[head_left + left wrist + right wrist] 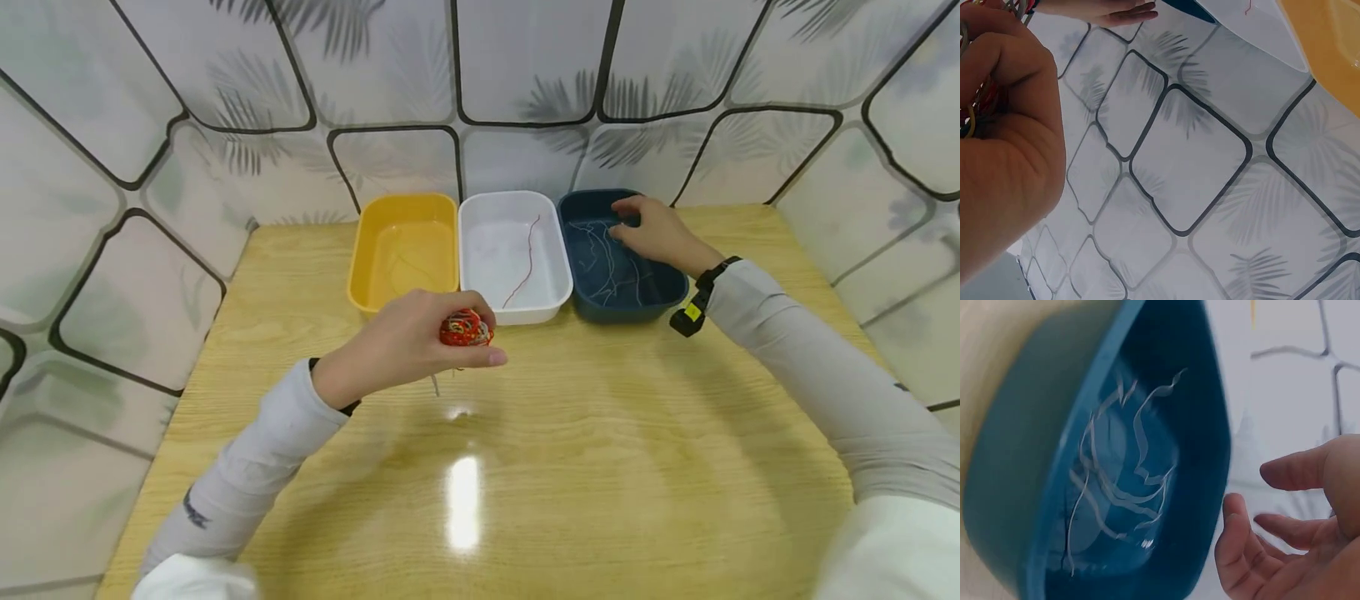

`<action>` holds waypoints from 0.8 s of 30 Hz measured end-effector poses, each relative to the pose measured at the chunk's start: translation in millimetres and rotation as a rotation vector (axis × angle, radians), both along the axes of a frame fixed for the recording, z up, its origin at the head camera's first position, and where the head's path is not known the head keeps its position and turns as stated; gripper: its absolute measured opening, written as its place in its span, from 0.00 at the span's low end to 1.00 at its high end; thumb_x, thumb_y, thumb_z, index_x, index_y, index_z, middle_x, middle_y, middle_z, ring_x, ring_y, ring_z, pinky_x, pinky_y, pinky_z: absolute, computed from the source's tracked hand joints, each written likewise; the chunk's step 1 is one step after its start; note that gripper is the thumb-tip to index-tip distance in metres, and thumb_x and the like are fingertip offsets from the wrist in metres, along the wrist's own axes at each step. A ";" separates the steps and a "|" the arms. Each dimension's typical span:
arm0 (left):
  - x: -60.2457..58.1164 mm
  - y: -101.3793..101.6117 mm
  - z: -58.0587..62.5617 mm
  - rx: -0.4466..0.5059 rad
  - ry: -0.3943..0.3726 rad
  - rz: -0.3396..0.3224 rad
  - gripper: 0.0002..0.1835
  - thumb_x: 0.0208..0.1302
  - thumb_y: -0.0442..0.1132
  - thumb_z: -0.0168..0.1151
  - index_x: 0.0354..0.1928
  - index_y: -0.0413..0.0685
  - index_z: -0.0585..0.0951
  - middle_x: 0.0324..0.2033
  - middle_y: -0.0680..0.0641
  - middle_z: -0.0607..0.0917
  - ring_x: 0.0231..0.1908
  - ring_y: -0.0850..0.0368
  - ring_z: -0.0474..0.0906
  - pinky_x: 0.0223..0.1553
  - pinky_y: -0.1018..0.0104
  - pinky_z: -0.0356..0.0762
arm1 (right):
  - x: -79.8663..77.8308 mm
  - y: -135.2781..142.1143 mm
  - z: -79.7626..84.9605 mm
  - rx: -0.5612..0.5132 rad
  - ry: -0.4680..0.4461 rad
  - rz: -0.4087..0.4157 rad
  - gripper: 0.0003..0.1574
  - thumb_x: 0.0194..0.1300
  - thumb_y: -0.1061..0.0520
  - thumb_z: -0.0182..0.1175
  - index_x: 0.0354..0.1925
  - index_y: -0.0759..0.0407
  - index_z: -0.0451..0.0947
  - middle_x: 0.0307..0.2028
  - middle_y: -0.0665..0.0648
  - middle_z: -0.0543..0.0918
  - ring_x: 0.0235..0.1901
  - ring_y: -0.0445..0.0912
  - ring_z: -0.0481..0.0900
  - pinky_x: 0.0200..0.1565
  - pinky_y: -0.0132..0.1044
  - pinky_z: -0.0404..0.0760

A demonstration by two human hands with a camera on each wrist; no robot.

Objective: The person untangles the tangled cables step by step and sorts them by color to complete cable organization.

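Observation:
My left hand (397, 337) grips a tangled bundle of yarn (467, 327), mostly red with yellow and grey strands, above the table in front of the yellow and white bins. A grey end (435, 385) dangles below it. In the left wrist view, curled fingers (1029, 81) partly hide the bundle. My right hand (660, 236) hovers over the dark blue bin (626, 315), thumb and fingers spread apart with nothing between them. Several pale strands (1141, 434) lie loosely on that bin's floor. The right wrist view shows the fingertips (1233, 503) close to the bin's rim.
A white bin (517, 317) with one red strand (530, 258) stands between the blue bin and a yellow bin (360, 258), which has a faint yellow strand in it. Patterned panels (517, 158) rise behind and beside the wooden table (600, 467).

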State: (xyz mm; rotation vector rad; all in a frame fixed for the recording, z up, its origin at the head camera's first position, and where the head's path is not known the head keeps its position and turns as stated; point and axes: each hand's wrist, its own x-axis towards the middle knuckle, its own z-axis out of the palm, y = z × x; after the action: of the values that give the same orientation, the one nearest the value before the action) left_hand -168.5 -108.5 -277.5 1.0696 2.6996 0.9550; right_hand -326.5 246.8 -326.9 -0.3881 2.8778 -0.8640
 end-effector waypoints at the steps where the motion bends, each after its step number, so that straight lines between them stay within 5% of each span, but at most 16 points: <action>1: -1.1 0.7 0.3 0.009 0.001 0.003 0.22 0.50 0.67 0.59 0.42 0.66 0.73 0.21 0.62 0.76 0.21 0.67 0.71 0.25 0.70 0.69 | 6.3 -4.5 3.3 -0.011 0.018 0.015 0.31 0.67 0.47 0.49 0.63 0.61 0.63 0.58 0.64 0.69 0.38 0.53 0.78 0.37 0.43 0.74; 9: -10.9 12.8 5.2 0.106 -0.050 0.028 0.29 0.55 0.60 0.60 0.56 0.59 0.65 0.25 0.55 0.77 0.24 0.61 0.72 0.28 0.68 0.70 | 88.4 -66.1 47.2 -0.215 0.256 0.250 0.14 0.66 0.47 0.52 0.48 0.49 0.76 0.35 0.47 0.79 0.25 0.38 0.75 0.23 0.36 0.70; 14: -13.1 19.0 8.0 0.133 -0.020 -0.005 0.24 0.57 0.58 0.59 0.52 0.59 0.68 0.23 0.56 0.76 0.22 0.63 0.71 0.27 0.69 0.70 | 135.4 -103.1 69.2 -0.380 0.335 0.442 0.10 0.64 0.54 0.56 0.45 0.46 0.77 0.29 0.42 0.77 0.20 0.38 0.70 0.22 0.35 0.67; 18: -12.3 21.6 8.3 0.130 0.031 -0.046 0.17 0.57 0.60 0.58 0.40 0.60 0.71 0.23 0.58 0.74 0.22 0.65 0.69 0.25 0.69 0.68 | 150.9 -118.0 75.8 -0.395 0.296 0.467 0.08 0.63 0.51 0.58 0.42 0.43 0.76 0.29 0.41 0.76 0.20 0.39 0.68 0.21 0.35 0.67; 24: -9.9 23.6 8.1 0.138 -0.005 -0.066 0.19 0.54 0.66 0.56 0.35 0.61 0.72 0.21 0.58 0.72 0.22 0.65 0.67 0.25 0.68 0.66 | 154.3 -120.8 77.7 -0.372 0.270 0.458 0.08 0.61 0.49 0.60 0.40 0.43 0.76 0.29 0.39 0.76 0.20 0.38 0.69 0.20 0.35 0.67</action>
State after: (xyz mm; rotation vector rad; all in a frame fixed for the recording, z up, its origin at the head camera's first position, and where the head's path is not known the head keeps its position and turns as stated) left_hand -178.3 -84.9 -269.4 1.1709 2.6093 1.1445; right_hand -172.2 126.0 -249.2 -1.2265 2.6484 -1.3263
